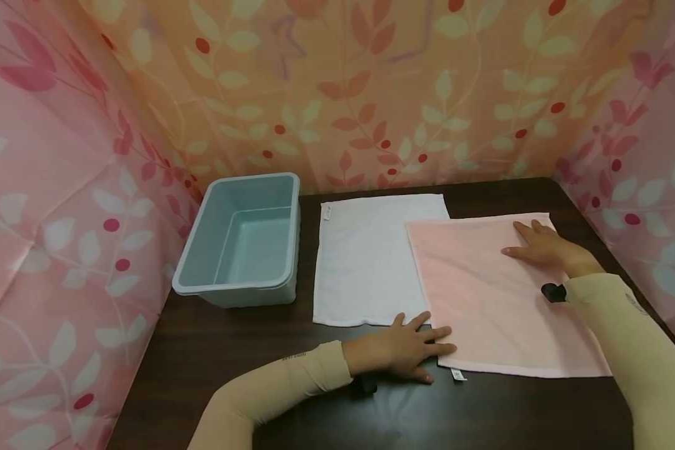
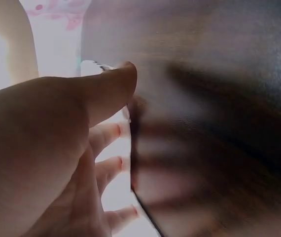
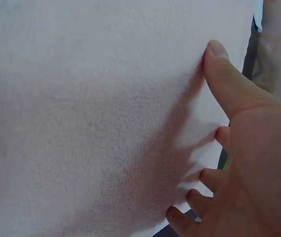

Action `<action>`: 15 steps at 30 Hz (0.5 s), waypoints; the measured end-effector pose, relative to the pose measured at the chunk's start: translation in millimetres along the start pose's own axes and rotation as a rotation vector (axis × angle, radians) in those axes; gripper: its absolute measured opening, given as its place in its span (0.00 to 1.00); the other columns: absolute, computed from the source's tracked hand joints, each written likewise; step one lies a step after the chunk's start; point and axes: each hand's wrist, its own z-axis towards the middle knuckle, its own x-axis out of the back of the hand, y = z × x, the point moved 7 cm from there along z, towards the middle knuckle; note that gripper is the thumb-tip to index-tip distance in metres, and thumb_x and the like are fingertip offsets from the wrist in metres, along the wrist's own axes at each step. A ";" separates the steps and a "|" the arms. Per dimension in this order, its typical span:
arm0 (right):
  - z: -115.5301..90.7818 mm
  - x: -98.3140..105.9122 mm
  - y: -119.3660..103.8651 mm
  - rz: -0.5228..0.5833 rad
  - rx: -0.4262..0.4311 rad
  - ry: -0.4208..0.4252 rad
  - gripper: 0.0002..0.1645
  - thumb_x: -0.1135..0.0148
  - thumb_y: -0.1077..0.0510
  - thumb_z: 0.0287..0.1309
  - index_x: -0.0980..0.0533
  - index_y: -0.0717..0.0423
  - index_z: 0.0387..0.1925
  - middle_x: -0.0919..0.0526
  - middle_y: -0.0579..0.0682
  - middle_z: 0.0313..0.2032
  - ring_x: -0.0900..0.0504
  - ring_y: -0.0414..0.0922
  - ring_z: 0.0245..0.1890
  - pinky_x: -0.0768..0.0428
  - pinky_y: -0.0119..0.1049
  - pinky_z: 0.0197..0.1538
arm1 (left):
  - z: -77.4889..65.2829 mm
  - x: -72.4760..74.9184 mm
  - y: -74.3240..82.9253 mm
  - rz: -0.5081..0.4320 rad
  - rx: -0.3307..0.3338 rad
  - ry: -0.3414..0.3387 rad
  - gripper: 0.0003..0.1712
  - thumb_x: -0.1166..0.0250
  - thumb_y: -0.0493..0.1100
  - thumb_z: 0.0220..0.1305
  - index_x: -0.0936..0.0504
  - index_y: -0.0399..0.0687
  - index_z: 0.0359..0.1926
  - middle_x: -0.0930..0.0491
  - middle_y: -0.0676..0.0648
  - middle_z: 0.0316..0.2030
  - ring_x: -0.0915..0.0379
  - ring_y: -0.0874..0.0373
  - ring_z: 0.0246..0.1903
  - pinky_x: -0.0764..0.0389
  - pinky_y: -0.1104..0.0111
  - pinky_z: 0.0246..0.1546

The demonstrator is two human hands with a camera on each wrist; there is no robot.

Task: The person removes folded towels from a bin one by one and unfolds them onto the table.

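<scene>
A pink towel [image 1: 484,294] lies flat on the dark table, its left side overlapping a white towel [image 1: 368,262]. My left hand [image 1: 407,347] has its fingers spread at the pink towel's lower left corner, fingertips touching the edge; the left wrist view shows the thumb [image 2: 113,89] over dark wood. Near the pink towel's upper right corner rests my right hand [image 1: 542,247], fingers spread on the cloth. In the right wrist view, the thumb [image 3: 224,74] and fingertips touch the fuzzy surface. A small white label [image 1: 458,375] sticks out from the bottom edge.
A light blue plastic bin [image 1: 236,290] stands at the left of the dark wooden table [image 1: 214,356], with its inside bare. Floral curtains [image 1: 360,94] hang behind the table and along both sides. The white towel carries a small tag [image 1: 327,213] at its upper left.
</scene>
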 end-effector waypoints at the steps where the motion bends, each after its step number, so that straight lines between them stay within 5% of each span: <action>1: -1.2 1.0 0.4 0.001 -0.013 -0.007 0.62 0.47 0.29 0.63 0.61 0.68 0.76 0.65 0.85 0.70 0.66 0.80 0.71 0.63 0.78 0.67 | -0.3 0.3 -0.1 0.004 0.001 0.002 0.43 0.52 0.74 0.66 0.61 0.84 0.76 0.67 0.68 0.79 0.68 0.55 0.80 0.42 0.50 0.75; 15: -5.4 7.3 5.5 -0.010 -0.053 -0.010 0.63 0.46 0.28 0.62 0.62 0.64 0.77 0.64 0.84 0.70 0.66 0.79 0.71 0.61 0.81 0.64 | -1.9 0.1 0.3 -0.019 -0.012 -0.001 0.43 0.49 0.71 0.67 0.60 0.84 0.76 0.68 0.68 0.79 0.69 0.52 0.80 0.41 0.49 0.74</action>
